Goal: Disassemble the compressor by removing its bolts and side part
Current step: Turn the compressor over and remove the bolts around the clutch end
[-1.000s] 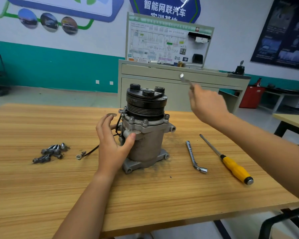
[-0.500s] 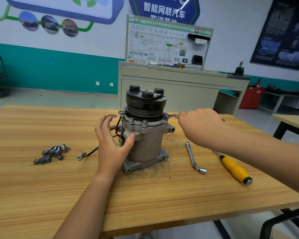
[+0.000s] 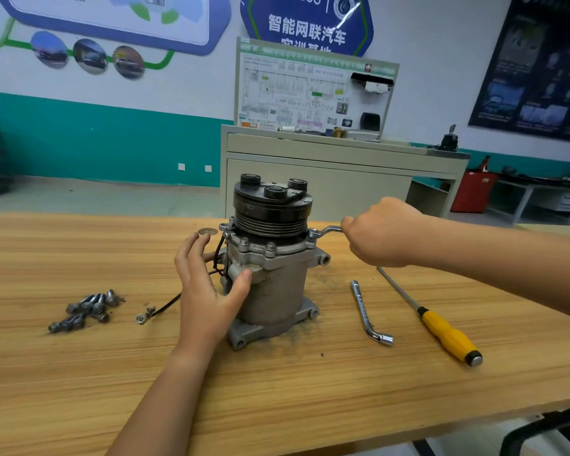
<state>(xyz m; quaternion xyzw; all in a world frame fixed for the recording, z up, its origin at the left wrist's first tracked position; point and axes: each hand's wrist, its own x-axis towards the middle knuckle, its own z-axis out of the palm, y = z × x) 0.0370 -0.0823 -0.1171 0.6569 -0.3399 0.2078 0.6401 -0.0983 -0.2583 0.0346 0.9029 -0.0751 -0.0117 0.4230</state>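
The grey compressor (image 3: 277,291) stands upright on the wooden table (image 3: 277,390), its black pulley (image 3: 272,205) on top. My left hand (image 3: 208,287) rests on the body's left side, fingers straight and thumb on the front. My right hand (image 3: 382,235) grips a small silver wrench (image 3: 323,231) whose ring end sits on a bolt at the right side of the upper flange. Other bolts (image 3: 257,245) stand along the flange's front. A black wire (image 3: 165,306) with a ring terminal trails from the compressor to the left.
A pile of removed bolts (image 3: 86,309) lies at the left of the table. An L-shaped socket wrench (image 3: 367,312) and a yellow-handled screwdriver (image 3: 441,327) lie to the right of the compressor. A coin-like disc (image 3: 208,231) lies behind my left hand. A cabinet (image 3: 343,179) stands behind the table.
My right hand came down from the air with the wrench and set its ring end on the flange bolt at the right. My left hand stayed on the compressor.
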